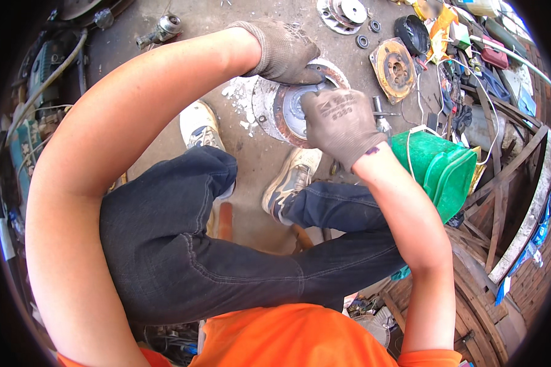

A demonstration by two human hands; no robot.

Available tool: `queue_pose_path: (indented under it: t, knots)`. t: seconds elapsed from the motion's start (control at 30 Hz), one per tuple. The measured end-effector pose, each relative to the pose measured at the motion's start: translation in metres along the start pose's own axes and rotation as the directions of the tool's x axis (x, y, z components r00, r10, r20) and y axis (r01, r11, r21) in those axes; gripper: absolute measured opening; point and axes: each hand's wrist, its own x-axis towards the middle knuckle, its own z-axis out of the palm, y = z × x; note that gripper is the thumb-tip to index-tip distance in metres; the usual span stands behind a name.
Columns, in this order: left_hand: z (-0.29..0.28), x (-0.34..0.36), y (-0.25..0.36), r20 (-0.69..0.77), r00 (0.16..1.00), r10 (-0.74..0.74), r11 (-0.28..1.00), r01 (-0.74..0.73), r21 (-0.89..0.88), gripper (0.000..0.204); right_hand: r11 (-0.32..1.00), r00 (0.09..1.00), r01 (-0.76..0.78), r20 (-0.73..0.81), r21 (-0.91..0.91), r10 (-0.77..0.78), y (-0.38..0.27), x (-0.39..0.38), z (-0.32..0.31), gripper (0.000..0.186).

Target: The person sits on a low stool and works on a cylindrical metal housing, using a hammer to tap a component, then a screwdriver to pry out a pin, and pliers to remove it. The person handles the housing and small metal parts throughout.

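A round metal housing (pixel 292 113) with a worn, rust-marked rim lies on the floor between and ahead of my shoes. At its far left edge, my left hand (pixel 281 52) in a grey-brown work glove reaches over it, fingers curled down on the far rim and thumb across the ring. My right hand (pixel 341 122), gloved the same way, is closed in a fist over the housing's right side. Whatever its fingers pinch is hidden behind the knuckles. Pale flakes (pixel 234 109) lie scattered beside the housing's left edge.
A green bucket (pixel 444 174) stands right of my right forearm, near a metal tool with a crossbar (pixel 382 116). Beyond lie a rusty round plate (pixel 393 70), a black ring (pixel 412 35), a bearing (pixel 362 41) and a flanged hub (pixel 343 13). A metal fitting (pixel 160 32) lies far left.
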Motion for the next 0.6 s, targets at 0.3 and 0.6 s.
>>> queue_pose_path:
  t: [0.3, 0.6]
  knots:
    - [-0.003, 0.000, 0.000, -0.022, 0.996, -0.088, 0.995, 0.087, -0.054, 0.058, 0.986, 0.984, -0.061, -0.158, 0.153, 0.085, 0.011, -0.022, 0.016, 0.015]
    - [0.002, 0.002, -0.007, -0.049, 0.994, -0.100, 0.995, 0.099, -0.030, 0.060, 0.929, 0.935, -0.220, -0.207, 0.297, 0.287, 0.010, -0.030, 0.029, 0.019]
